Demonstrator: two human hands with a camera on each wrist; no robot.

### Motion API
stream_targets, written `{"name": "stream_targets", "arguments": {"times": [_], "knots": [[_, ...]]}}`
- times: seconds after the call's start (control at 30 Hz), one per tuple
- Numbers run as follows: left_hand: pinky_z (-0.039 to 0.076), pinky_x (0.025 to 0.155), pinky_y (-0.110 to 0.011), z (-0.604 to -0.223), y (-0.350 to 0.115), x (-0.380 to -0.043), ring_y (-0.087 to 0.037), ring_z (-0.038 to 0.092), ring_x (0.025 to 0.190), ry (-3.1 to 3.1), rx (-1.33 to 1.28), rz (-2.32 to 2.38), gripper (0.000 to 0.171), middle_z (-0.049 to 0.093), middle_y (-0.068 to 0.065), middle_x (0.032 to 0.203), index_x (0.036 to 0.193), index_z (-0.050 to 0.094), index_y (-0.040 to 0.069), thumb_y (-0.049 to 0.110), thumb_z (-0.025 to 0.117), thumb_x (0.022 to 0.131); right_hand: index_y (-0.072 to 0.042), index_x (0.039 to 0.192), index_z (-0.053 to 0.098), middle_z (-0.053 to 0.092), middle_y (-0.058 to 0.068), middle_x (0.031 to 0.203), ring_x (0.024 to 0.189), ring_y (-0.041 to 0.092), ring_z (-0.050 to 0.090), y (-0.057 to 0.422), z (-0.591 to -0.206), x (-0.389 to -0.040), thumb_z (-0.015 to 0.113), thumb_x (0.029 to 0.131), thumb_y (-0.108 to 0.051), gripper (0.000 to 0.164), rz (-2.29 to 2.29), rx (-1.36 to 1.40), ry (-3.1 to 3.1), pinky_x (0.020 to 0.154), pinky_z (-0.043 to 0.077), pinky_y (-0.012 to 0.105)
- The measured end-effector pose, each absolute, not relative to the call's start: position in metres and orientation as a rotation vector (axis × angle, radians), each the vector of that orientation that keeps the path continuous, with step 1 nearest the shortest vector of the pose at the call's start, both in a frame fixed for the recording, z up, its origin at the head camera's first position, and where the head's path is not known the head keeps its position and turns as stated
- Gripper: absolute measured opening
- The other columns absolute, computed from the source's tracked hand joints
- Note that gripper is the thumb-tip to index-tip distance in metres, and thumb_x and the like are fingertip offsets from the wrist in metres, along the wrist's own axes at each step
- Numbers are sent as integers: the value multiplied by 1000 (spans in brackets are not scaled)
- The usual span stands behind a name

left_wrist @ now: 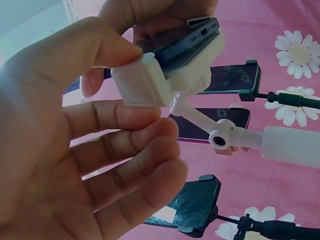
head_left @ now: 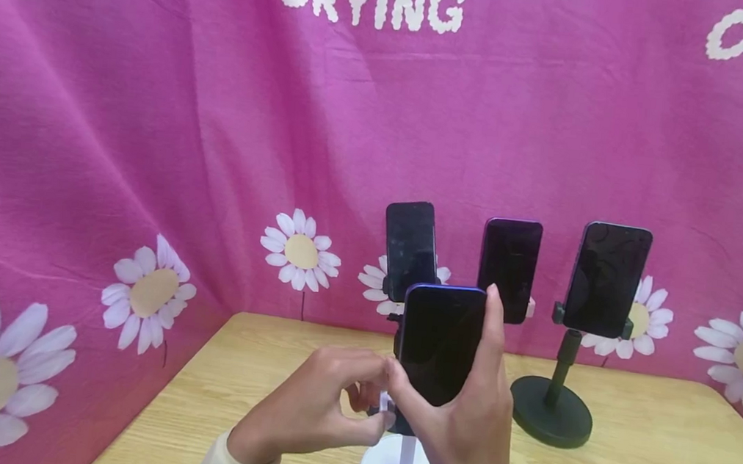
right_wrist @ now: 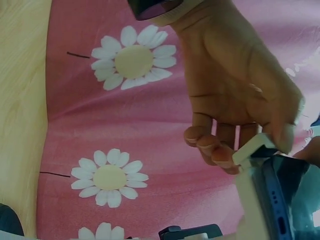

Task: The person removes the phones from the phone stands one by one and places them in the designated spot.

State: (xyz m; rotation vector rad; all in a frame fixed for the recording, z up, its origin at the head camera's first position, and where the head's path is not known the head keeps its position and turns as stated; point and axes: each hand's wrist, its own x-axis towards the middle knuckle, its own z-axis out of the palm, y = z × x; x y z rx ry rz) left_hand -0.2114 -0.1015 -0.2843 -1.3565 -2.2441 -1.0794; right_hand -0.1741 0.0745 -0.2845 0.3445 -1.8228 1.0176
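A phone with a blue edge and dark screen stands upright in front of me, against the white holder of a phone stand. My right hand grips this phone, thumb at its lower left edge and a finger along its right edge. With thumb and index finger, my left hand pinches the holder's white clamp end; its other fingers are loosely curled below. In the right wrist view the clamp end sits at the phone's side, beside its port edge.
Behind stand three more phones on stands: a left one, a middle one and a right one on a black round base. The wooden table meets a pink cloth with daisies.
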Motion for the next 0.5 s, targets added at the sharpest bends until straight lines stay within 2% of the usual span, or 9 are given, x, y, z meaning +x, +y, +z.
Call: {"name": "stream_targets", "arguments": {"times": [0.2,0.5], "knots": [[50,58,-19,-285,-103,-212,-3,55,64,-2267,-1384,-1106,17,55,15,71,84,60,23,15,73,79,-26,155,16,58,11,122,95,21,59,78,-280,-166,92,61,-21,121,1027,269,-1938,67,57,42],[50,59,-19,-284,-103,-213,-1,54,65,-2259,-1412,-1079,14,55,13,70,82,59,19,17,73,80,-38,153,12,62,4,105,88,19,58,84,-268,-153,89,65,-27,118,1078,238,-2093,65,52,38]]}}
